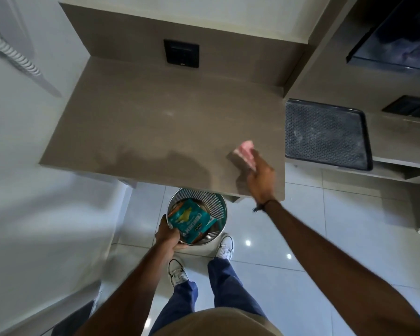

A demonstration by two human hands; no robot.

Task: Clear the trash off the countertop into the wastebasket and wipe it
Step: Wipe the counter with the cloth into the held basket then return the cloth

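Note:
The brown countertop (155, 122) fills the middle of the view and carries faint pale smears. My right hand (261, 179) is at its front right corner, shut on a pink cloth (246, 152) that presses on the surface. Below the counter's front edge stands a round metal mesh wastebasket (216, 204) on the floor. A teal snack packet (192, 219) and an orange wrapper lie inside it. My left hand (167, 235) grips the basket's near left rim.
A black patterned tray (325, 133) sits on a lower shelf right of the counter. A black wall socket (182, 53) is on the backsplash. A white wall with a coiled phone cord (12, 53) is at left. My feet stand on glossy white tiles.

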